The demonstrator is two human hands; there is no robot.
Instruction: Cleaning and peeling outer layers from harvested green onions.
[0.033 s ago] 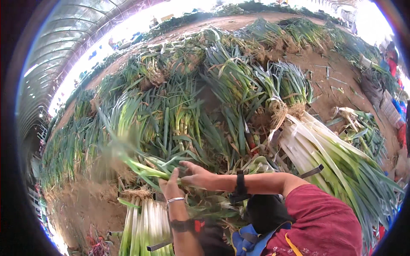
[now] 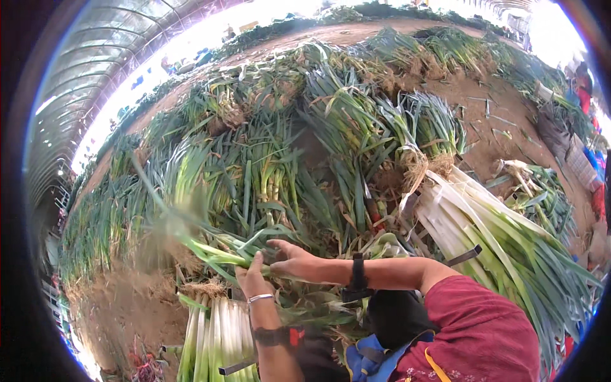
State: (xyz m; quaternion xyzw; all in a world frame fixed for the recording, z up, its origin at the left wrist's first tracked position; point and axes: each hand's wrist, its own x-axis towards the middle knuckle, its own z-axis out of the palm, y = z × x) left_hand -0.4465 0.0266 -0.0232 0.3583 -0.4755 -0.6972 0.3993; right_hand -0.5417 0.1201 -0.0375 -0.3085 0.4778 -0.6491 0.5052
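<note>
My left hand (image 2: pixel 253 279) and my right hand (image 2: pixel 294 260) both grip one long leek (image 2: pixel 210 250) that runs up and to the left, its green leaves blurred. The left hand wears a silver bracelet, the right wrist a black band. Right below my left hand lies a bundle of white leek stalks (image 2: pixel 219 340) with a black strap across it. Loose green leaves and trimmings lie under my hands.
Large piles of leeks (image 2: pixel 273 165) cover the ground ahead. A thick strapped bundle of leeks (image 2: pixel 503 235) lies at right. Bare brown soil (image 2: pixel 127 312) shows at lower left and far right. A greenhouse roof (image 2: pixel 108 51) arches overhead. A person in red (image 2: pixel 582 95) stands far right.
</note>
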